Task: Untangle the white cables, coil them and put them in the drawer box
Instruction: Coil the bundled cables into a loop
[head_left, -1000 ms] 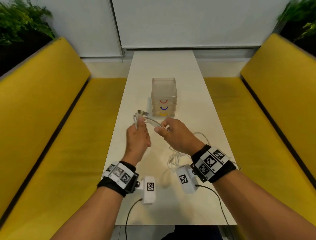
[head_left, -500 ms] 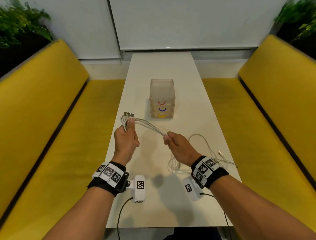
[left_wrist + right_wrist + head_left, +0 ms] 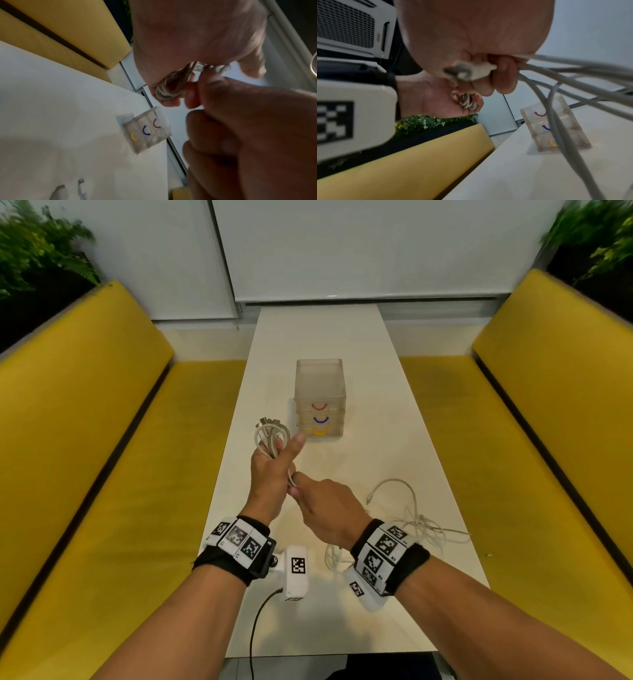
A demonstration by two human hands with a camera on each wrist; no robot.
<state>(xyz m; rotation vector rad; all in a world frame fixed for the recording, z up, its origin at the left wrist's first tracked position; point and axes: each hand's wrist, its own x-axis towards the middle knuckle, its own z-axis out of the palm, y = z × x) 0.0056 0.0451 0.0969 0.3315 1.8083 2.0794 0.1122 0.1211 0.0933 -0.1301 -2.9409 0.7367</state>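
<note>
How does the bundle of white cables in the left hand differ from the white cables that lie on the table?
The coiled bundle of white cables is looped compactly; the loose white cables on the white table sprawl in a tangle. The bundle is off the table, gripped by the left hand, with the right hand pinching strands; the loose cables lie untouched. Both are thin white cables, outside the clear plastic drawer box.

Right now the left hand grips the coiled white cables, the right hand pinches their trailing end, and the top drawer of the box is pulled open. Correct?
Not quite: the drawer box has all three drawers closed, as the head view shows. The left hand does grip the coiled white cables, and the right hand pinches their trailing end.
</note>
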